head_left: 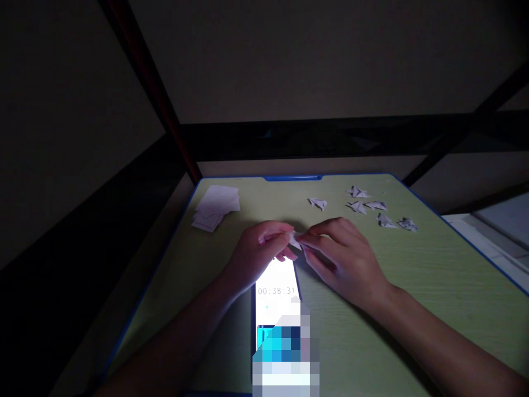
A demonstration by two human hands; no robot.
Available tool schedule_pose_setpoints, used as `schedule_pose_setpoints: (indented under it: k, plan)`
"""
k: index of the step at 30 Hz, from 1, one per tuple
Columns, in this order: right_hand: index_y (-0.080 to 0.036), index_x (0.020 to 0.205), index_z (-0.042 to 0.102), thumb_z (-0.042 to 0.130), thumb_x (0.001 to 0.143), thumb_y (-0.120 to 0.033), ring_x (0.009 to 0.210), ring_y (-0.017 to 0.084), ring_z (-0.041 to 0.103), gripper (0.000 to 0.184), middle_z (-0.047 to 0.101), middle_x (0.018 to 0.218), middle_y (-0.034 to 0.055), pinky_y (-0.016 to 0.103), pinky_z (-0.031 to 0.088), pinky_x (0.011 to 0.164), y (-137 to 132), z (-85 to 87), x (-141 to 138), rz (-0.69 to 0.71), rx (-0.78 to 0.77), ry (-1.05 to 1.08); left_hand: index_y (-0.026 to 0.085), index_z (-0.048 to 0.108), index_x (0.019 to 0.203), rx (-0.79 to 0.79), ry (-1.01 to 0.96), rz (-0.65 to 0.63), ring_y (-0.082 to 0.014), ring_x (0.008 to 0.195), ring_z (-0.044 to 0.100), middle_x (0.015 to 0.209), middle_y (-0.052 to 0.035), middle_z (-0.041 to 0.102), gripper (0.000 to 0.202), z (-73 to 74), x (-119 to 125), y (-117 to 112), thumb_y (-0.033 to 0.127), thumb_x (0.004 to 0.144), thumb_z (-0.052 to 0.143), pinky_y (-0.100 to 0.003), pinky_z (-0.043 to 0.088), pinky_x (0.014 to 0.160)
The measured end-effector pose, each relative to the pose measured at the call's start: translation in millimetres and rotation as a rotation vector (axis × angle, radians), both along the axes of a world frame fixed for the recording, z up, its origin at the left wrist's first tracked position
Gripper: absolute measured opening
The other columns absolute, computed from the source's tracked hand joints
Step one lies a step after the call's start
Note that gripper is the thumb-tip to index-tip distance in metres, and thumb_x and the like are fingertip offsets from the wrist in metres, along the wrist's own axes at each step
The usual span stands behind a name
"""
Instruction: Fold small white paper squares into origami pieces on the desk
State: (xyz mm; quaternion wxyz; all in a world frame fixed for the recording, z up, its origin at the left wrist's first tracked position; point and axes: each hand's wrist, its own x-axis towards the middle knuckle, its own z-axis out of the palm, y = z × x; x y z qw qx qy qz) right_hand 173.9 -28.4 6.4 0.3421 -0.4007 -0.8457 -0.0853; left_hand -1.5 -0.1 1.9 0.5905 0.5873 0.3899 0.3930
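Observation:
Between my two hands is a small folded piece of white paper (pixel 295 240), held above the far end of a lit phone (pixel 276 292). My left hand (pixel 264 248) pinches its left side with thumb and fingers. From the other side, the closed fingertips of my right hand (pixel 343 256) grip the paper too. Fingers cover much of it, so its full shape is hidden. The phone screen reads 00:38:31, and its lower part is blurred out.
A stack of white paper sheets (pixel 217 204) lies at the table's back left. One folded paper piece (pixel 318 204) rests behind my hands, and several more folded papers (pixel 356 207) sit at the back right. The light green table (pixel 433 286) has a blue edge.

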Motion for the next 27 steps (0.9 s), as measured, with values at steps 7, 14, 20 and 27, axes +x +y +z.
schedule_pose_setpoints:
  k: [7,14,20,27]
  plan:
    - [-0.013,0.091,0.069,0.053,0.084,-0.016,0.072,0.020,0.051,0.018,0.065,0.080,0.0086,0.033,0.039,0.064,8,-9.6,1,-0.076,-0.014,-0.103,0.013,0.056,0.093,0.043,0.059,0.172,-0.0115,0.056,0.063,0.076,-0.0035,0.066,0.017,-1.1,-1,6,0.020,0.079,0.051,-0.021,0.046,0.050]
    - [-0.019,0.101,0.066,0.059,0.077,-0.034,0.091,0.025,0.052,0.030,0.063,0.095,0.0082,0.039,0.038,0.079,15,-7.3,4,-0.097,-0.285,-0.248,0.014,0.054,0.088,0.114,0.044,0.253,-0.0085,0.048,0.056,0.069,0.0007,0.062,0.013,-0.7,-6,13,0.020,0.076,0.051,-0.019,0.040,0.045]
    - [-0.017,0.114,0.059,0.056,0.076,-0.032,0.104,0.027,0.050,0.041,0.058,0.110,0.0111,0.043,0.036,0.088,16,-2.1,19,-0.116,-0.374,-0.204,0.014,0.054,0.086,0.131,0.025,0.252,-0.0080,0.046,0.055,0.064,0.0018,0.060,0.011,-1.7,-7,15,0.019,0.077,0.049,-0.019,0.038,0.044]
    - [-0.018,0.118,0.055,0.056,0.077,-0.039,0.102,0.028,0.053,0.046,0.059,0.110,0.0122,0.046,0.039,0.087,13,-7.3,16,-0.085,-0.457,-0.250,0.014,0.054,0.081,0.160,0.057,0.230,-0.0072,0.045,0.052,0.060,0.0031,0.057,0.008,-0.3,-6,13,0.017,0.076,0.049,-0.019,0.038,0.043]
